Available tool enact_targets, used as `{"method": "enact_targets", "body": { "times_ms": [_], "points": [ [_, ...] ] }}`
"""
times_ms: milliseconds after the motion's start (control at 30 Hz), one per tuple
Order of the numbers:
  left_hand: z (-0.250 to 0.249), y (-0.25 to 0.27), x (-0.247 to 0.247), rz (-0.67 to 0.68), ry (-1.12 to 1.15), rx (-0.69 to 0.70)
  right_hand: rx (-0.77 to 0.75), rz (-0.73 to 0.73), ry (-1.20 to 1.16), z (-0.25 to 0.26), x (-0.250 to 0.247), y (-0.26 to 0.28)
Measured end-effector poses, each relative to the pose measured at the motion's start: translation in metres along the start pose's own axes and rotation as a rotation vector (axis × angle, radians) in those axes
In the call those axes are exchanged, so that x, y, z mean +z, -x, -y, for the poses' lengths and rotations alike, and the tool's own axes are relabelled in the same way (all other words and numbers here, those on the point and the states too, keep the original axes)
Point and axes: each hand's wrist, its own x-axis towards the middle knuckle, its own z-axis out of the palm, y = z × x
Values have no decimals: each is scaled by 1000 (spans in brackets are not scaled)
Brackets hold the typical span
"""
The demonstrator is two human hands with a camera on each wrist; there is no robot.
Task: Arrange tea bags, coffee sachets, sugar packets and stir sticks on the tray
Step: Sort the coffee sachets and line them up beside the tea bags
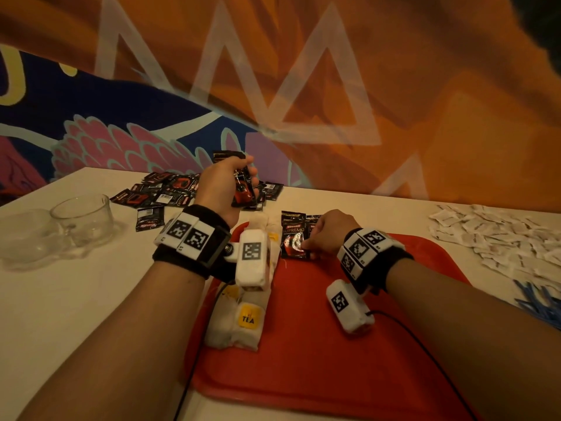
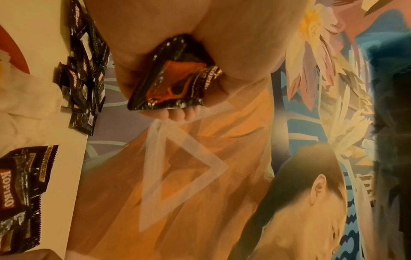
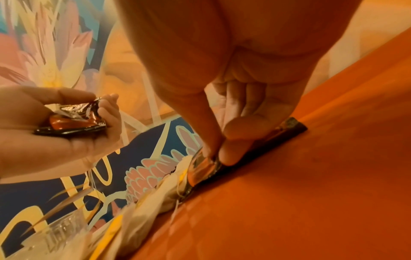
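Observation:
A red tray (image 1: 303, 344) lies in front of me with a column of white tea bags (image 1: 247, 326) along its left side. Two black-and-red coffee sachets (image 1: 292, 238) lie side by side at the tray's far edge. My right hand (image 1: 308, 246) pinches the lower edge of a sachet (image 3: 201, 171) between thumb and forefinger, and that sachet lies flat on the tray (image 3: 289, 193). My left hand (image 1: 243, 177) is raised above the table behind the tray. Its fingers curl round a small stack of coffee sachets (image 2: 175, 84).
Loose coffee sachets (image 1: 170, 189) are heaped on the white table behind the tray. Two glass cups (image 1: 82, 220) stand at the left. White sugar packets (image 1: 501, 238) spread over the right side, with blue stir sticks (image 1: 540, 302) near the right edge. A painted wall rises behind.

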Motion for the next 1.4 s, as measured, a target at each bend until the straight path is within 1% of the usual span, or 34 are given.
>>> {"method": "enact_targets", "body": {
  "times_ms": [300, 433, 500, 567, 633, 733, 800, 933, 1067, 1167, 1267, 1400],
  "points": [
    [1, 4, 2, 8, -14, 4, -25, 4, 75, 0, 1, 0],
    [3, 7, 4, -1, -30, 5, -25, 28, 63, -4, 1, -1],
    [4, 8, 6, -10, -37, 6, -42, 6, 48, -5, -5, 0],
    [3, 10, 9, -30, -69, 29, -86, -24, -70, -3, -13, 6],
    [5, 11, 14, -41, -99, 52, -179, -44, -235, 0, -23, 15],
    [9, 17, 25, 12, -125, 65, -362, -98, -387, 5, -38, 33],
    [11, 23, 33, 92, -143, 66, -431, -130, -507, 6, -45, 45],
    [14, 30, 39, 239, -104, 41, -495, -195, -631, 1, -47, 51],
    [19, 37, 43, 327, -59, -33, -535, -185, -591, -2, -39, 47],
    [24, 39, 44, 337, -120, 7, -539, -167, -617, -3, -38, 47],
    [23, 40, 43, 341, -173, 60, -557, -203, -607, -8, -40, 47],
    [20, 38, 43, 284, -159, 80, -595, -175, -594, -11, -42, 51]
  ]
}}
